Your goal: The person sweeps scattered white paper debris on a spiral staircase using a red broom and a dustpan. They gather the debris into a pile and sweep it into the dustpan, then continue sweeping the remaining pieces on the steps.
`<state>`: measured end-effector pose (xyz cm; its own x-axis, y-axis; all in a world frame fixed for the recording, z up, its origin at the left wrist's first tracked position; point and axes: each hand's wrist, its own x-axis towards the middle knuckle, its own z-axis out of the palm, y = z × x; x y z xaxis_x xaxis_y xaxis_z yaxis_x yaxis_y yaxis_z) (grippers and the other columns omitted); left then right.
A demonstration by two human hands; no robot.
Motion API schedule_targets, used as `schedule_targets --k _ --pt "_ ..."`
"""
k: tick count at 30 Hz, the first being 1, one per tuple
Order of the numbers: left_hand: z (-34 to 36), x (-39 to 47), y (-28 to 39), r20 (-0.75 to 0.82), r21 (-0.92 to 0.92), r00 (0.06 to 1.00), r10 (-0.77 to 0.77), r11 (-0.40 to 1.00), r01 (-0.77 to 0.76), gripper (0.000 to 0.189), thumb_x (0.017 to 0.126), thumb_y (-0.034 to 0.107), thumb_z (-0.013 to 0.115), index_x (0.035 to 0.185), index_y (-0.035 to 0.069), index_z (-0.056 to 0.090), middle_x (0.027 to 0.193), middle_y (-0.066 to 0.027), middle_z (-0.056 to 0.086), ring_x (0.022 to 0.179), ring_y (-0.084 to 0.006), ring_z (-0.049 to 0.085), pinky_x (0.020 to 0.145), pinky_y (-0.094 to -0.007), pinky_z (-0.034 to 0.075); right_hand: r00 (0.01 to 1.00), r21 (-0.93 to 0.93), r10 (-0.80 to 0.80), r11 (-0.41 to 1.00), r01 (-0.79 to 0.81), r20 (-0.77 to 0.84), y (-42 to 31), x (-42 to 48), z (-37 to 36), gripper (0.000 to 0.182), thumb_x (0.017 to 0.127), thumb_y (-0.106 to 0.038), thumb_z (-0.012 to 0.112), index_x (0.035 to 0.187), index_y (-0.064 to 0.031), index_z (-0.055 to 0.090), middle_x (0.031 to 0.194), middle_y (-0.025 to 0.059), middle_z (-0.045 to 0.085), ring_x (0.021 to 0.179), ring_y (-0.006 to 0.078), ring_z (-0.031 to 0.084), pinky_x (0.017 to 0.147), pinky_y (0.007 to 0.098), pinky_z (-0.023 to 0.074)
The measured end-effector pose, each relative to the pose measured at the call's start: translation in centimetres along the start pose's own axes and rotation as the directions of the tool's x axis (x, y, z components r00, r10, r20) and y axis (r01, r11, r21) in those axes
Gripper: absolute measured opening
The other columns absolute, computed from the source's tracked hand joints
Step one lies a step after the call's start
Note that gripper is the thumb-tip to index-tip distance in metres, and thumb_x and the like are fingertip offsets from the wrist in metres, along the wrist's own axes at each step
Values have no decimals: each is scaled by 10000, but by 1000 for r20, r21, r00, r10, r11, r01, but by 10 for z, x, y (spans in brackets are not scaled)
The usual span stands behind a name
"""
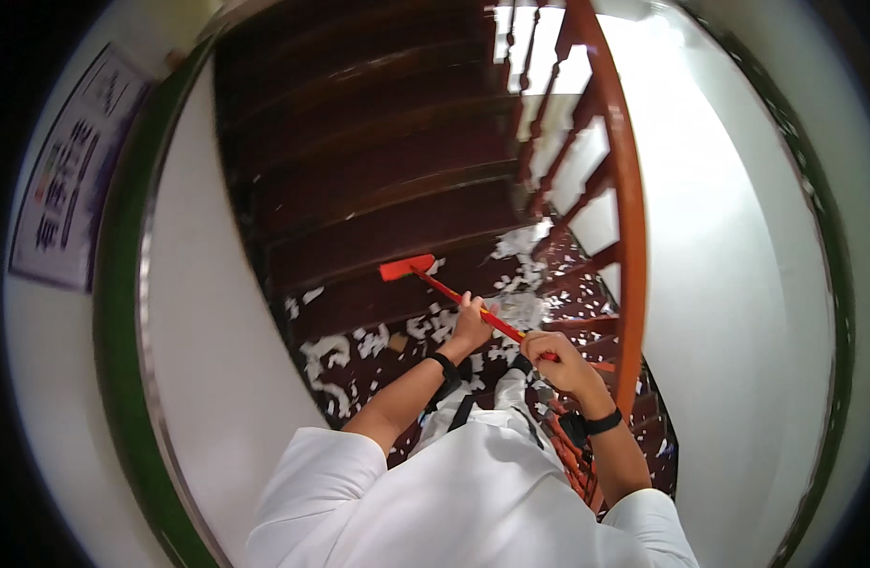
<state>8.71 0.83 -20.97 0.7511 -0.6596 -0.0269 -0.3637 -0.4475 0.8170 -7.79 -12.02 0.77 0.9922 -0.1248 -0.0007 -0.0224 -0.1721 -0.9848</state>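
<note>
Both of my hands grip a broom [443,290] with a red-and-yellow handle and a red head. My left hand [472,324] is closed around the middle of the handle. Near the handle's end, by the banister, my right hand [559,358] is wrapped around it. The red broom head [407,267] is over a dark stair tread, ahead and to the left; its bristles are hard to make out. White paper scraps [367,342] lie strewn on the steps around my feet. A thicker heap of scraps [523,305] lies beside the balusters on the right.
Dark red-brown stairs [385,170] rise ahead. A wooden banister [628,213] with turned balusters runs along my right. A white wall [193,270] with a green band is on the left, bearing a framed sign [73,170] with writing. More scraps litter lower steps.
</note>
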Motion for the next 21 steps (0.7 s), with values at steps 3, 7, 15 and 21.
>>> schedule_targets --k 3,7,15,21 --pt "89 8 62 141 -151 967 211 970 -190 311 982 231 659 815 -19 581 949 -298 590 1001 -510 573 890 -545 478 990 -175 110 977 -124 -90 -38 -55 -41 99 656 58 561 723 58 488 757 151 530 713 307 508 676 369 419" --pt "150 1 138 418 -164 884 207 975 -151 288 987 238 634 895 -33 657 1022 -285 634 1074 -463 597 908 -499 516 886 82 218 976 -202 -409 -36 -130 -84 105 604 -3 506 693 47 481 709 110 490 700 233 482 655 343 409" --pt "145 -28 125 357 -305 852 383 910 -281 266 963 183 675 819 -22 585 930 -219 597 932 -441 595 809 -490 496 928 -105 112 982 -159 -356 -38 -150 -60 63 673 8 531 728 30 511 688 116 506 690 264 536 695 369 454" --pt "74 -10 84 299 -152 901 314 948 -280 283 958 197 686 813 -27 593 918 -212 586 906 -441 595 798 -491 495 991 -208 119 969 -130 -64 -43 -82 -46 87 703 -59 619 735 -12 553 752 125 578 694 323 587 637 404 459"
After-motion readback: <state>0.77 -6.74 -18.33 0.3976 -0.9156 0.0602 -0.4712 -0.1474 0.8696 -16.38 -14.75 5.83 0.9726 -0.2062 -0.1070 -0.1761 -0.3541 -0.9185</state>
